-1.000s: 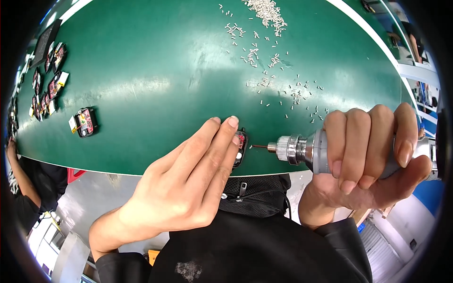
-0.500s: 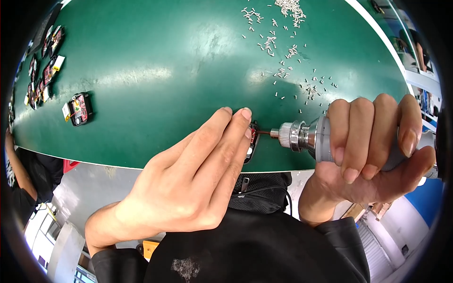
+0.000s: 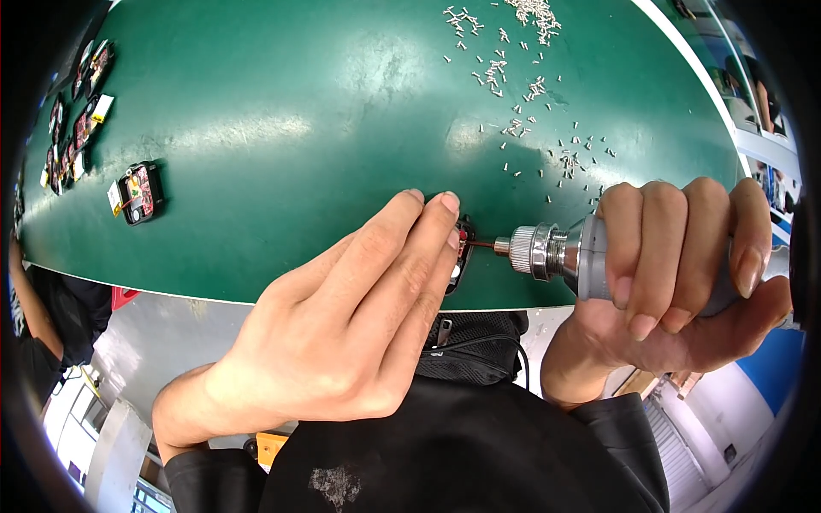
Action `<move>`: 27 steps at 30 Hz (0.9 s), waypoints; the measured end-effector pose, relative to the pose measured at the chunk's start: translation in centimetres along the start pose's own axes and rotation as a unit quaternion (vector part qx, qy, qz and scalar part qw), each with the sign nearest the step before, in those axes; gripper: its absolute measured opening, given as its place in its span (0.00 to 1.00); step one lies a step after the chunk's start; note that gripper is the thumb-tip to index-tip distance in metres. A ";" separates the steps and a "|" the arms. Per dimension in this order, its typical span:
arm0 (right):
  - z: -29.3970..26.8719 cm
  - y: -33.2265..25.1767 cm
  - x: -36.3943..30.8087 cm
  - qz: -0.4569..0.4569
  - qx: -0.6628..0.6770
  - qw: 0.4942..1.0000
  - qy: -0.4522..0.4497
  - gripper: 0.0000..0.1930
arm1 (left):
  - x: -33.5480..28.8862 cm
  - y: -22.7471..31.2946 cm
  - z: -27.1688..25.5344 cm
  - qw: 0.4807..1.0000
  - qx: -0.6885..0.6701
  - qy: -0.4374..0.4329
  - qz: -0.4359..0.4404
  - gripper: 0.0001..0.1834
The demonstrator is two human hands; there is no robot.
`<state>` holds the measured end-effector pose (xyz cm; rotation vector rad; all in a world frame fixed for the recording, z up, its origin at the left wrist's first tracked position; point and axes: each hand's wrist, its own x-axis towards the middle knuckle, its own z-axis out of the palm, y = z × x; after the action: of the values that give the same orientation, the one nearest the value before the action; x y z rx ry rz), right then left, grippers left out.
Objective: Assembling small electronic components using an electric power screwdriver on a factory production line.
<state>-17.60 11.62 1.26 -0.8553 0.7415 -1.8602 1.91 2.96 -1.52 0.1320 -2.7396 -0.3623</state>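
Observation:
At the table's near edge, my left hand (image 3: 346,316) lies over a small black housing with a red circuit board (image 3: 464,256). Its fingers are pressed together and hold the housing, covering most of it. My right hand (image 3: 684,269) is wrapped around a grey electric screwdriver (image 3: 540,251) with a silver collar, held almost level. The thin bit (image 3: 481,244) points left and reaches the housing beside my left fingertips; its exact contact point cannot be made out.
Loose silver screws (image 3: 569,161) are scattered on the green table (image 3: 282,77), piled thickest at the far side. One open black housing (image 3: 141,192) lies at left, with several more (image 3: 81,128) beyond it. A person's arm (image 3: 38,308) shows at the left edge.
Very little differs. The screwdriver and my right hand appear slightly farther right, with the bit still at the housing. My left hand keeps its hold.

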 end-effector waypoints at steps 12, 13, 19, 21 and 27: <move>-0.2 -0.2 0.0 -0.001 -0.008 1.000 0.012 0.12 | 0.0 0.2 0.3 1.000 0.002 0.011 -0.008 0.21; -0.2 -0.3 -0.1 0.005 -0.017 1.000 0.017 0.12 | 0.0 0.2 0.3 1.000 0.001 0.012 -0.009 0.21; -0.6 -0.3 0.5 0.019 -0.019 0.999 -0.028 0.13 | 0.1 0.2 0.5 1.000 0.011 0.021 0.004 0.21; -0.6 -0.5 1.0 0.032 -0.027 0.998 -0.053 0.14 | 0.2 0.3 0.3 1.000 0.009 0.022 0.006 0.21; 1.9 1.0 2.4 0.005 -0.097 0.992 -0.084 0.14 | -0.3 0.0 -0.4 1.000 0.010 -0.003 0.012 0.19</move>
<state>-16.37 8.76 2.23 -1.1154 0.8282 -1.7021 2.33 2.94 -1.28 0.1024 -2.7480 -0.3280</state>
